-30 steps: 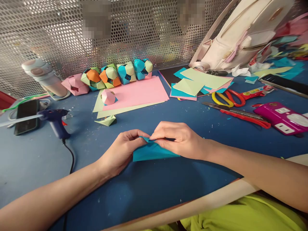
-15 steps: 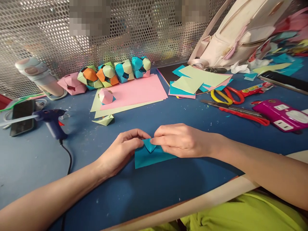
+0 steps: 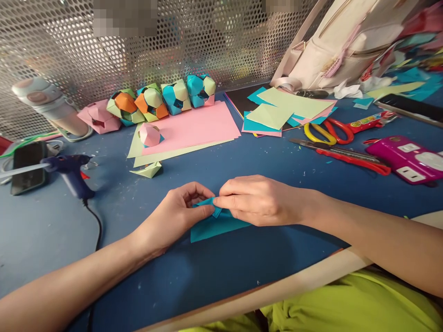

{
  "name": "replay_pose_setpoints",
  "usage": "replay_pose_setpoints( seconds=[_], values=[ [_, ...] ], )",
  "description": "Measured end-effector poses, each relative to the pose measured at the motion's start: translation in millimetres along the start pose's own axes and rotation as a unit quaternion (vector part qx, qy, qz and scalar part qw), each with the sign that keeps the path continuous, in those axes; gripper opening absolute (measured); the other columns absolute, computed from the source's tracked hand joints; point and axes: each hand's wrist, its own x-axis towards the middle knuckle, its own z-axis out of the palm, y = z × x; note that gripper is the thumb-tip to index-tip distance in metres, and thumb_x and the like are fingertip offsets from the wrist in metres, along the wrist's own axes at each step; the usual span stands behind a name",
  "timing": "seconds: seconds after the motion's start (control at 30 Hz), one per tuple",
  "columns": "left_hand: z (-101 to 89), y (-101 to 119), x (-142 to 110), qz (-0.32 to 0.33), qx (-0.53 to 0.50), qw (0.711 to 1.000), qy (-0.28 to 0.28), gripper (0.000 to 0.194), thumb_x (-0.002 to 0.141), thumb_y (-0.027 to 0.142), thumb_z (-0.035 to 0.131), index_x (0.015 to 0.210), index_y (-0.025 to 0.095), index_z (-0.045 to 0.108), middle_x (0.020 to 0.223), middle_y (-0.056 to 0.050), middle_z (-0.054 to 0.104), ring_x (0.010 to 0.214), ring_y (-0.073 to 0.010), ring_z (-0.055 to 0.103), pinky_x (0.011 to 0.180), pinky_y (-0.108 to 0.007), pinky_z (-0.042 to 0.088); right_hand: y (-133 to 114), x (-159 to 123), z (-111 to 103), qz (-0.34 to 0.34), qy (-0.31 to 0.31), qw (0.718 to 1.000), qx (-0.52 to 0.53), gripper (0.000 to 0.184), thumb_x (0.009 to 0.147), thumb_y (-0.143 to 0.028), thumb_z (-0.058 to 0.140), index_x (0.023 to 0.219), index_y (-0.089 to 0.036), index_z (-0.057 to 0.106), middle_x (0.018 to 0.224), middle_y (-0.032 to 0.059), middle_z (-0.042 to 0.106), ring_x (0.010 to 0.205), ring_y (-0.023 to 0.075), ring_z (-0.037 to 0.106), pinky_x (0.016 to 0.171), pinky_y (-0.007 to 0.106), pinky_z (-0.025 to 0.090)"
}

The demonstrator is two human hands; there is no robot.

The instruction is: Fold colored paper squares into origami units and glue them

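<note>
A folded teal paper piece (image 3: pixel 214 226) lies on the blue table (image 3: pixel 207 276) close in front of me. My left hand (image 3: pixel 175 216) pinches its upper left part between thumb and fingers. My right hand (image 3: pixel 258 200) presses and pinches a small folded flap at the paper's top middle. The fingertips of both hands meet over the flap, and the right hand hides the paper's right end.
Behind lie pink and pale green sheets (image 3: pixel 187 133), a row of coloured paper balls (image 3: pixel 159 99) and a small green folded piece (image 3: pixel 147 170). A glue gun (image 3: pixel 69 168) and phone (image 3: pixel 27 166) sit left. Scissors (image 3: pixel 332 131), a cutter (image 3: pixel 346 157), a magenta power strip (image 3: pixel 404 159) and a bag (image 3: pixel 346 46) are right.
The small teal flap that stood up half a second ago is now folded lower under my fingertips. Both hands stay on the paper, barely shifted.
</note>
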Motion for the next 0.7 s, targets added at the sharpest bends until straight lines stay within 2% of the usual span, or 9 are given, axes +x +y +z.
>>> replay_pose_setpoints(
  seconds=[0.2,0.37,0.5,0.7],
  values=[
    [-0.7,-4,-1,0.041,0.074,0.996,0.036,0.015,0.075,0.031,0.065,0.08,0.018,0.061,0.073,0.002,0.06,0.068,-0.0113,0.051,0.057,-0.021,0.037,-7,4,5,0.035,0.057,0.997,0.049,0.017,0.092,-0.016,0.047,0.099,-0.012,0.062,0.085,0.0085,0.065,0.075,0.0133,0.059,0.067,0.024,0.048],
    [1.6,-3,-2,0.057,0.112,0.99,0.064,0.012,0.076,0.03,0.063,0.08,0.018,0.061,0.073,0.002,0.061,0.066,-0.0118,0.052,0.057,-0.022,0.039,-18,9,9,0.146,0.109,0.98,0.082,0.01,0.091,-0.015,0.051,0.095,-0.014,0.06,0.082,0.0049,0.064,0.07,0.0109,0.058,0.063,0.021,0.045],
    [3.3,-2,-4,0.063,0.112,0.989,0.08,0.01,0.075,0.028,0.062,0.079,0.019,0.061,0.072,0.002,0.062,0.066,-0.0122,0.053,0.057,-0.022,0.041,-21,12,9,0.221,0.105,0.965,0.093,0.004,0.085,-0.015,0.059,0.082,-0.014,0.06,0.072,0.0013,0.062,0.06,0.0091,0.052,0.057,0.021,0.04],
    [3.7,-2,-4,0.08,0.124,0.985,0.092,0.008,0.074,0.026,0.061,0.077,0.019,0.062,0.071,0.002,0.062,0.067,-0.0125,0.054,0.059,-0.022,0.043,-18,12,10,0.206,0.097,0.969,0.098,0.012,0.086,-0.012,0.056,0.075,-0.015,0.059,0.067,-0.0006,0.059,0.057,0.0082,0.049,0.056,0.021,0.037]
  ],
)
